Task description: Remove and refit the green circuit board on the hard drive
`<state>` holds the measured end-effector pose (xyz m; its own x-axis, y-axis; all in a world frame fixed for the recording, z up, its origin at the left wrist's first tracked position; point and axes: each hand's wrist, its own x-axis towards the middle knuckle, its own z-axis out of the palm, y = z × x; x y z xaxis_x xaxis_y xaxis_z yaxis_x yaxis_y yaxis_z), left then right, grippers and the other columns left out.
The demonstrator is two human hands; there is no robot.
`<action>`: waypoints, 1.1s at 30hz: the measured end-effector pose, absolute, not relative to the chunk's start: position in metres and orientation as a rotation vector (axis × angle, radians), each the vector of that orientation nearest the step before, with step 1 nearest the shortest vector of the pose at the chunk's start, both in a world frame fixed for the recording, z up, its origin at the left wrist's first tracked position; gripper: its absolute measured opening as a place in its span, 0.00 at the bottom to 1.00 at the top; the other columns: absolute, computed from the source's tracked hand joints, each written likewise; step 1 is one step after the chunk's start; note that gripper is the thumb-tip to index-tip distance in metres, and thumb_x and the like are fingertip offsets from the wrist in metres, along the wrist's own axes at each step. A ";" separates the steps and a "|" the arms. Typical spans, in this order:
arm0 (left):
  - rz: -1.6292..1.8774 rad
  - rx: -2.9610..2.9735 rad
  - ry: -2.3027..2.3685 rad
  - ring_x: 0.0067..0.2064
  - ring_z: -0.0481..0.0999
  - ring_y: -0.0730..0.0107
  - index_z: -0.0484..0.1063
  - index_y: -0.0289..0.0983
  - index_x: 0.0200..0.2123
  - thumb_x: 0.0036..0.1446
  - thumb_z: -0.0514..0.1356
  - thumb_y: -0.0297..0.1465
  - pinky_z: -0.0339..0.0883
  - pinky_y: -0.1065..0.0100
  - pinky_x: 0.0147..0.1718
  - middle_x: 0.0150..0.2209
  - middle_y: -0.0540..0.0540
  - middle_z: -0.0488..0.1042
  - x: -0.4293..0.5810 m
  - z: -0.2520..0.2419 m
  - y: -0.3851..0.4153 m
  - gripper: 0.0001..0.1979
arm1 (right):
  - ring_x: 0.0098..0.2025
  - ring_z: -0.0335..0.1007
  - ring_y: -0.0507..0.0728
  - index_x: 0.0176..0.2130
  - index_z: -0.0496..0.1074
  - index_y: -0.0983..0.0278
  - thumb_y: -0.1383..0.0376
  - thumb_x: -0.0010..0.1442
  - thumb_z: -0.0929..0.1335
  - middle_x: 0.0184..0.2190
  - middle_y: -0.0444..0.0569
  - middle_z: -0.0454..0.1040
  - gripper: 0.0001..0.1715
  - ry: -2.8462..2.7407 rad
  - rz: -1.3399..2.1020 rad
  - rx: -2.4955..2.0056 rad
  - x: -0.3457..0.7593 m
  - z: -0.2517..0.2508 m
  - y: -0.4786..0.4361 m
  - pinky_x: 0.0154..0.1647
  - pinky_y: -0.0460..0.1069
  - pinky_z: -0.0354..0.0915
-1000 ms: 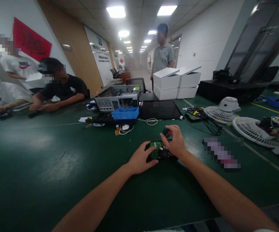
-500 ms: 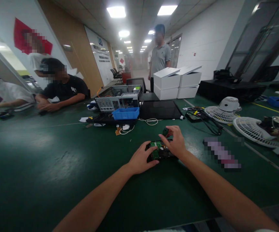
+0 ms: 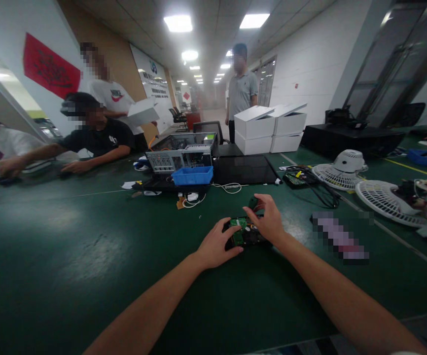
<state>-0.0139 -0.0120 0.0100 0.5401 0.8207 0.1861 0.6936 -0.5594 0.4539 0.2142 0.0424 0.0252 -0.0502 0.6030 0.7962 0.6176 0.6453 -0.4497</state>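
Note:
A small black device (image 3: 250,238) lies opened on the green table, its green circuit board (image 3: 237,231) and some thin wires exposed. My left hand (image 3: 217,244) clasps its left end, with the thumb along the near side and fingers over the far edge and board. Above the device's right part, my right hand (image 3: 268,219) pinches a small dark rounded part (image 3: 253,202) between thumb and fingertips. I cannot make out what kind of part it is. The right hand hides the device's right end.
Beyond my hands stand a blue tray (image 3: 193,175), an opened computer case (image 3: 180,155), a flat black screen (image 3: 246,169) and white boxes (image 3: 254,129). Fan parts (image 3: 337,170), a circuit board with cables (image 3: 298,178) and a blurred-out object (image 3: 339,235) lie right. Co-workers sit at left.
My hands and the device hold nearly the same pose. At left, a standing person has moved rightward and now carries a white box; the seated person in black has stretched out an arm.

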 end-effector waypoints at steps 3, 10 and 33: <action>0.559 2.452 1.248 0.67 0.60 0.44 0.61 0.50 0.67 0.58 0.64 0.50 0.63 0.46 0.61 0.70 0.42 0.49 -0.014 0.010 -0.012 0.36 | 0.36 0.75 0.57 0.57 0.62 0.58 0.56 0.62 0.73 0.49 0.53 0.70 0.29 -1.702 -0.020 -0.997 0.214 0.026 0.041 0.39 0.57 0.77; 0.566 2.427 1.256 0.67 0.60 0.43 0.62 0.51 0.66 0.57 0.65 0.50 0.64 0.45 0.61 0.71 0.43 0.49 -0.014 0.009 -0.012 0.36 | 0.36 0.73 0.57 0.58 0.62 0.58 0.58 0.63 0.71 0.48 0.53 0.70 0.27 -1.648 -0.121 -0.970 0.223 0.035 0.042 0.41 0.58 0.76; 0.869 2.169 2.001 0.56 0.70 0.52 0.74 0.38 0.51 0.68 0.52 0.36 0.66 0.52 0.56 0.51 0.38 0.71 -0.068 0.002 0.034 0.15 | 0.43 0.77 0.61 0.41 0.77 0.61 0.53 0.66 0.67 0.40 0.52 0.81 0.16 -2.082 0.205 -1.783 0.273 0.016 0.082 0.39 0.49 0.63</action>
